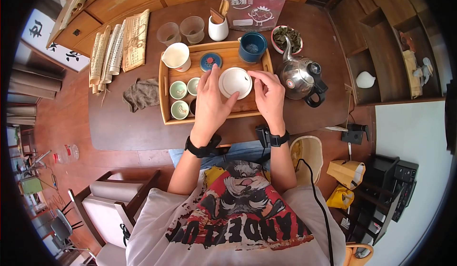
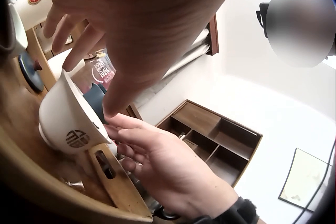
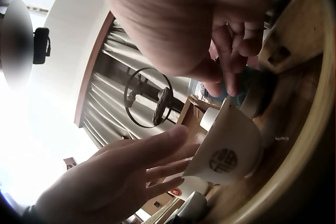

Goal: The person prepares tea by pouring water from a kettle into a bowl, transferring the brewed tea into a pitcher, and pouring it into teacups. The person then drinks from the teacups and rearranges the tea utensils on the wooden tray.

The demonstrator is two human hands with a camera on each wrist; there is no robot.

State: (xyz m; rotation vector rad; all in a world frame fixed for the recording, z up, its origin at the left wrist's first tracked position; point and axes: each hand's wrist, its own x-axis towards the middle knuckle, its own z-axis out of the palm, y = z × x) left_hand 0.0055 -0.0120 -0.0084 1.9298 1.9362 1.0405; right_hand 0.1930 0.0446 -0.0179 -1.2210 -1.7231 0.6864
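A white bowl (image 1: 235, 89) with a flared rim and a dark round mark on its side sits in the wooden tea tray (image 1: 164, 111). A small dark speck shows near its right rim. My left hand (image 1: 212, 101) reaches over the bowl's left side, fingers extended and thumb spread apart at the near rim. At the right rim is my right hand (image 1: 269, 92), its fingers loosely bent, the index fingertip right at the rim and the thumb apart from it. Beyond the bowl lies a blue lid (image 1: 210, 61) with a red knob.
Small pale green cups (image 1: 178, 90), a white pitcher (image 1: 176, 58) and a blue canister (image 1: 252, 48) share the tray. A steel kettle (image 1: 297, 78) stands to its right, near a bowl of tea leaves (image 1: 287, 40). A dark cloth (image 1: 141, 94) lies left.
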